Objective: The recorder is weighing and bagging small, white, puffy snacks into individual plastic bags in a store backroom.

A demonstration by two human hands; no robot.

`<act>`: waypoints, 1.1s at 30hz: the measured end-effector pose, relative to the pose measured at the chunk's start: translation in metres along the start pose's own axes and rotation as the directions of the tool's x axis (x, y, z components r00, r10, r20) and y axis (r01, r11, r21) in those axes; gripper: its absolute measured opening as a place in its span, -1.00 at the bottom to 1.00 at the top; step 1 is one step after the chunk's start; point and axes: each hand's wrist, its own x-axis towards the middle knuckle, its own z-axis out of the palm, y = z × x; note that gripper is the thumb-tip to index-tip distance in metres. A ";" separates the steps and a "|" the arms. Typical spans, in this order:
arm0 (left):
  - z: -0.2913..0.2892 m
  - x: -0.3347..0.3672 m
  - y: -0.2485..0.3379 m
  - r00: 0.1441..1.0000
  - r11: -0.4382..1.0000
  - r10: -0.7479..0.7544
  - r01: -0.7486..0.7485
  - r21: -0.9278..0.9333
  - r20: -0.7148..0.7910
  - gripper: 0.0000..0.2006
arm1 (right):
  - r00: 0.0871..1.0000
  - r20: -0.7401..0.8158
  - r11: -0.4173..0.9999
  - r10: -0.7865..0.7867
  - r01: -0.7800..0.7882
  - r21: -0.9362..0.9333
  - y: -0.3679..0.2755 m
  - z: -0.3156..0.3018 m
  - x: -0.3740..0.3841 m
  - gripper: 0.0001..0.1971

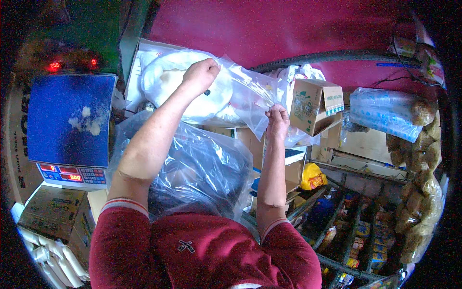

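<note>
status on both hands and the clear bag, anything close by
Right hand pinching clear bag. Left hand closed near its other end, grip hidden. Carton close beside right hand.

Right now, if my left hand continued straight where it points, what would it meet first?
Probably the magenta surface beyond the left hand, perhaps brushing the clear plastic on the way; depth is unclear.

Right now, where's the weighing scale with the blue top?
In the head view, the weighing scale stands at the left side, just above a brown cardboard box and left of the large clear plastic bag.
</note>
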 end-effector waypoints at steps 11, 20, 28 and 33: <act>0.010 -0.017 0.023 0.756 0.790 0.608 -0.547 0.276 -0.243 -0.78 | 0.996 0.082 0.999 0.034 -0.036 0.034 0.005 0.016 -0.010 -0.94; 0.035 -0.030 0.013 0.915 0.957 0.278 -0.239 -0.163 0.292 -0.76 | 0.949 0.314 0.995 0.001 0.031 -0.096 0.017 0.084 -0.038 -0.88; 0.013 -0.017 0.019 0.946 0.988 0.148 -0.131 -0.077 0.289 -0.76 | 0.944 0.314 0.994 0.105 -0.097 -0.041 0.018 0.080 -0.035 -0.87; 0.021 -0.022 0.007 0.949 0.895 0.279 -0.312 0.319 0.145 -0.87 | 0.973 0.226 0.998 0.039 -0.028 -0.052 0.018 0.094 -0.047 -0.88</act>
